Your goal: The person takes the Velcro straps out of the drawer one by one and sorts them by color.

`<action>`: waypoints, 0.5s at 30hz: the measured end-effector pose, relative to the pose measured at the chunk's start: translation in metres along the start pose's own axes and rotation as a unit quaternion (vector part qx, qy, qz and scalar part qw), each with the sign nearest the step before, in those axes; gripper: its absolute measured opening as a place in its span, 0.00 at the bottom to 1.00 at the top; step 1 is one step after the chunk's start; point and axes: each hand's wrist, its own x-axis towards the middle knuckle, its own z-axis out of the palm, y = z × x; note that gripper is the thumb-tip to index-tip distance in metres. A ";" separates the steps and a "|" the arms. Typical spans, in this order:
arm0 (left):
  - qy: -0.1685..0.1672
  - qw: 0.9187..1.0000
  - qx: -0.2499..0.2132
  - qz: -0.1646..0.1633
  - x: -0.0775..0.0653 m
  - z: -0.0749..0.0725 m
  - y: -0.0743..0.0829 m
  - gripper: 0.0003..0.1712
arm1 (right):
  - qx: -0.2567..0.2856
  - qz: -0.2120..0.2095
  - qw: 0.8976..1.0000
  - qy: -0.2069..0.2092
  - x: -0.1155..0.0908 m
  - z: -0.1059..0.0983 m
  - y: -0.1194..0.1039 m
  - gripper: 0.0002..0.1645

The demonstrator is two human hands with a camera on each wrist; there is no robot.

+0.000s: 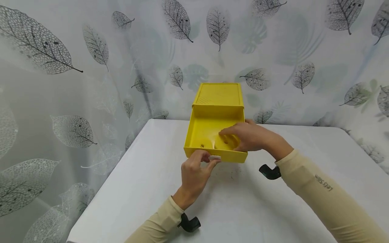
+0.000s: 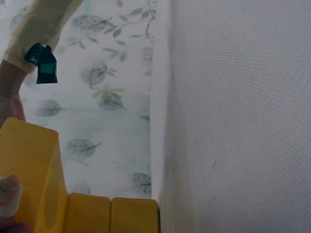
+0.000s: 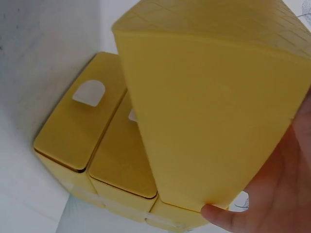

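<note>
A yellow drawer [image 1: 215, 156] juts out from a yellow drawer cabinet [image 1: 218, 94]. My left hand [image 1: 196, 173] pinches the white pull tab [image 1: 214, 157] on its front between thumb and fingers. Inside, at the front, lie round yellow pieces with small holes; one piece [image 1: 203, 143] is at the left. My right hand [image 1: 253, 136] reaches over the right wall, index finger and thumb curved round another round piece [image 1: 223, 143]. In the right wrist view, a fingertip [image 3: 216, 216] shows by the drawer's outer side [image 3: 209, 111]; the other fingers are hidden.
Several yellow drawer fronts [image 3: 68, 124] with white tabs are stacked below the pulled-out drawer. The cabinet stands at the back of a white table [image 1: 146, 165], near a leaf-patterned curtain [image 1: 212, 57]. Dark mounts [image 1: 269, 172] are worn on both wrists.
</note>
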 end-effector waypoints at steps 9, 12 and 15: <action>0.000 1.000 0.001 0.000 0.000 -0.001 -0.001 0.22 | 0.026 0.014 0.999 0.029 0.002 0.005 -0.002 0.37; 0.001 1.000 0.001 0.000 0.000 -0.002 -0.001 0.22 | 0.053 0.024 0.997 0.043 0.002 0.006 -0.002 0.38; 0.001 1.000 -0.003 0.000 0.000 -0.002 -0.001 0.22 | 0.078 0.038 0.995 0.055 0.001 0.006 -0.002 0.41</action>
